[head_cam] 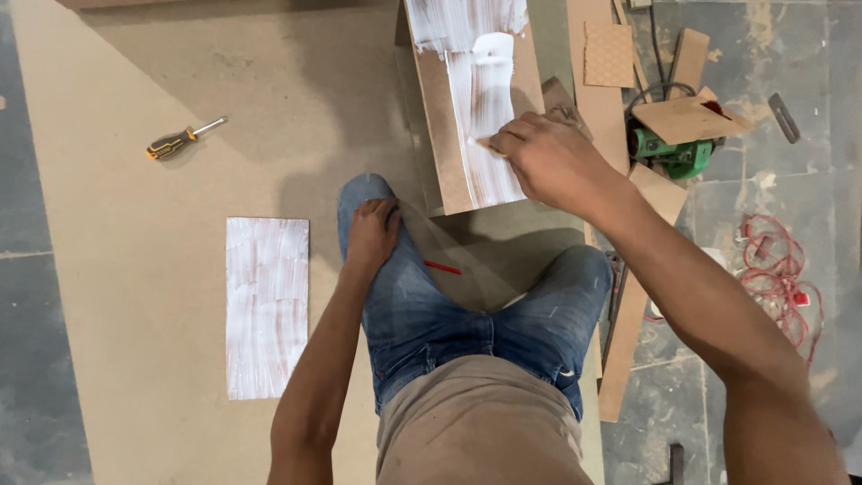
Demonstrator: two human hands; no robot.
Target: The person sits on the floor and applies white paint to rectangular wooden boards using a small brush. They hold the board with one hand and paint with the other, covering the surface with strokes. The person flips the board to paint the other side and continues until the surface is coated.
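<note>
Where the person squats, a large brown sheet of board (162, 296) covers most of the floor, with grey stone floor (772, 207) showing to the right. Their knees in blue jeans (422, 314) spread above it. Ahead of the knees lies a narrower brown board (467, 117), streaked with wet white glue along its middle and upper end. To the left, well apart from it, a smaller rectangular panel (267, 307) lies flat on the big sheet, its face fully coated white.

The right hand (548, 162) is closed, fingers pinched around what seems to be a small flat spreader (489, 144), though only its tip shows; that tip touches the glued strip of the narrower board. The left hand (373, 232) rests palm down on the left knee, fingers curled over it, holding nothing.

A green power tool (673, 154) sits under cardboard scraps at the right, a red cord (777, 269) tangled nearby. A black-and-orange screwdriver (180, 139) lies upper left, and a red pencil (442, 267) lies between the knees.
</note>
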